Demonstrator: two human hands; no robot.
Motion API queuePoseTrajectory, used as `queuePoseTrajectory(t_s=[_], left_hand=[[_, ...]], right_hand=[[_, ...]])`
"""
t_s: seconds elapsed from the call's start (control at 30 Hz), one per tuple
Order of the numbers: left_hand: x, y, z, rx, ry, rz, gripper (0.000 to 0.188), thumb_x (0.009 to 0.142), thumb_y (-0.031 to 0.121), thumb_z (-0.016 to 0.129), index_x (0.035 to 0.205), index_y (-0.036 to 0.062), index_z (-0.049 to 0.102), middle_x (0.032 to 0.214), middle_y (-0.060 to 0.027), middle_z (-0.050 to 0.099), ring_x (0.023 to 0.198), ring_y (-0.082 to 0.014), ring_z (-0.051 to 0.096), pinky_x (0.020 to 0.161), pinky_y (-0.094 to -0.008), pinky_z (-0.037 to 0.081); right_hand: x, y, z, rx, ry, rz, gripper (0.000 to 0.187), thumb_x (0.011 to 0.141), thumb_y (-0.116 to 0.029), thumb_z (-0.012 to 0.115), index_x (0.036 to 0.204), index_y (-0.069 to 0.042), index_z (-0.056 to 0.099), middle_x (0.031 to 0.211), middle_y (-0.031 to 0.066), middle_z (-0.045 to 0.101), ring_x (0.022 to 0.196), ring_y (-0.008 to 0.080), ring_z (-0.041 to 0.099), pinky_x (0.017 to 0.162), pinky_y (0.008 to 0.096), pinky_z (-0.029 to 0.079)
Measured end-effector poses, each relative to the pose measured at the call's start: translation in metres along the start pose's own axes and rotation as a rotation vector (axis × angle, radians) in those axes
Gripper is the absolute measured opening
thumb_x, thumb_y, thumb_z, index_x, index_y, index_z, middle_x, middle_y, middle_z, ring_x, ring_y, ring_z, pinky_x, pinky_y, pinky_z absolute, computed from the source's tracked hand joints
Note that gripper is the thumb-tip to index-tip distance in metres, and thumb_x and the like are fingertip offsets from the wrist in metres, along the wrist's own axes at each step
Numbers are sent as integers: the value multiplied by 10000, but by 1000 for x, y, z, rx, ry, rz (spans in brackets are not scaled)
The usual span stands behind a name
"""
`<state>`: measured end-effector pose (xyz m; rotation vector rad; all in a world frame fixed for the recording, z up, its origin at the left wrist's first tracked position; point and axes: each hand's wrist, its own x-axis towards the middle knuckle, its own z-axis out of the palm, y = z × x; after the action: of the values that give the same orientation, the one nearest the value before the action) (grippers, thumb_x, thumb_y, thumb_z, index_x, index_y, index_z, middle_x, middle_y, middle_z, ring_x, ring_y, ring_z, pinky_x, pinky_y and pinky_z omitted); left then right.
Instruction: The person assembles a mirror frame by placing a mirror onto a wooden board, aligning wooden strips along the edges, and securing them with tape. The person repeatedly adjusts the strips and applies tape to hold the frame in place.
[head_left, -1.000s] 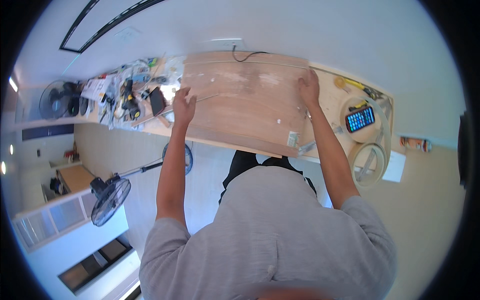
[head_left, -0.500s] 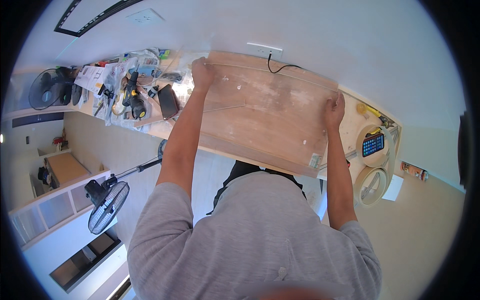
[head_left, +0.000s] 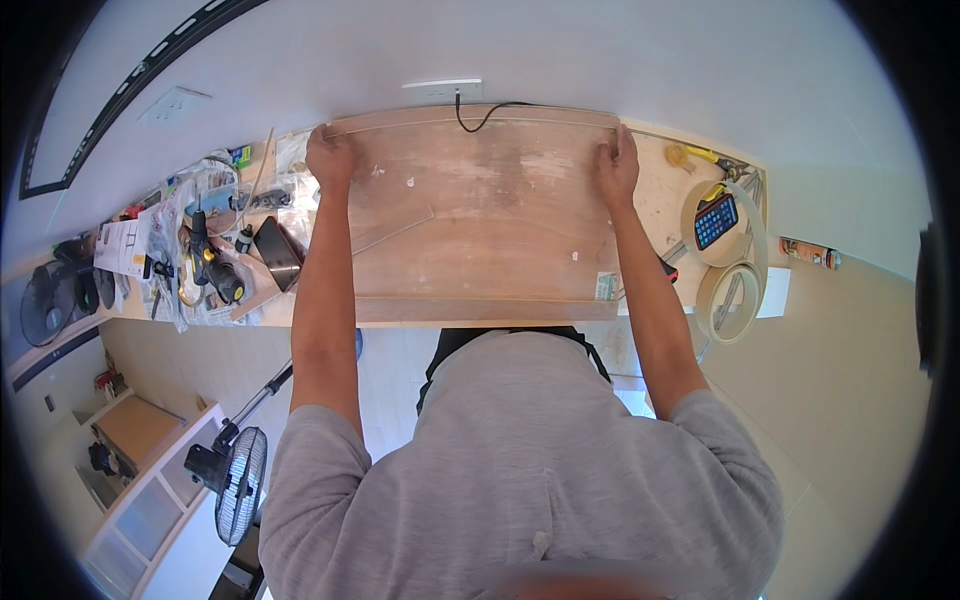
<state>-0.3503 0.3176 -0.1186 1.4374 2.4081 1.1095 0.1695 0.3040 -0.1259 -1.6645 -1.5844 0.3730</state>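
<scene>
Between the two hands: the board (head_left: pixel 490 220), flat on the bench (head_left: pixel 655 185).

On its far left corner, the left hand (head_left: pixel 330 158) curls, fingertips hidden; at the far right corner, the right hand (head_left: pixel 618 170) sets its thumb apart from the fingers, astride the edge. Whether either grips firmly, I cannot tell. Both arms reach nearly straight and parallel. It looks like steadying or squaring the board; any shift would call for both hands moving evenly. Between the fingers and body, a thin rod (head_left: pixel 395 230) lies across the board. Left of the left fingers are a dark phone (head_left: pixel 277 253) and, farther out, a drill (head_left: pixel 212 262); right of the right fingers, a tape roll (head_left: pixel 745 305). Beyond the fingers, a socket (head_left: pixel 443 92).
</scene>
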Motion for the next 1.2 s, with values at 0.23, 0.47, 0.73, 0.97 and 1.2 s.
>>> queuePoseTrajectory(t_s=[0.23, 0.47, 0.73, 0.97, 1.2], left_hand=[[7, -3, 4, -302, -51, -190, 495, 843, 130, 613, 1285, -93, 612, 1226, -236, 690, 1120, -322, 675, 986, -386, 511], [10, -12, 1, -446, -92, -253, 532, 859, 108, 638, 1341, -95, 540, 1231, -188, 657, 1102, -267, 643, 971, -362, 504], [-13, -1, -14, -585, -188, -349, 615, 882, 62, 635, 1439, -92, 425, 1314, -160, 597, 1154, -214, 595, 998, -324, 473], [-17, 8, -22, -731, -206, -384, 602, 932, 30, 605, 1478, -83, 378, 1344, -144, 585, 1180, -203, 577, 1016, -308, 454], [-13, 6, -20, -675, -231, -353, 582, 928, 54, 605, 1467, -75, 427, 1369, -154, 584, 1184, -203, 580, 1000, -317, 466]], right_hand=[[13, 7, 6, 143, 14, 146, 535, 933, -212, 642, 1397, 36, 549, 1420, 248, 549, 1326, 388, 524, 1148, 429, 383], [8, 15, 12, 451, 24, 318, 498, 910, -108, 643, 1395, -17, 573, 1412, 182, 572, 1309, 328, 548, 1123, 383, 409], [-13, 5, -11, 463, 15, 468, 508, 930, -92, 610, 1429, -35, 538, 1416, 171, 567, 1332, 301, 533, 1121, 366, 406], [-11, 12, -11, 477, -4, 469, 488, 962, -103, 576, 1445, -44, 531, 1384, 121, 597, 1142, 195, 595, 995, 314, 463], [-10, 17, -17, 557, -85, 598, 491, 949, -108, 589, 1432, -35, 533, 1355, 178, 587, 1199, 275, 588, 985, 356, 493]])
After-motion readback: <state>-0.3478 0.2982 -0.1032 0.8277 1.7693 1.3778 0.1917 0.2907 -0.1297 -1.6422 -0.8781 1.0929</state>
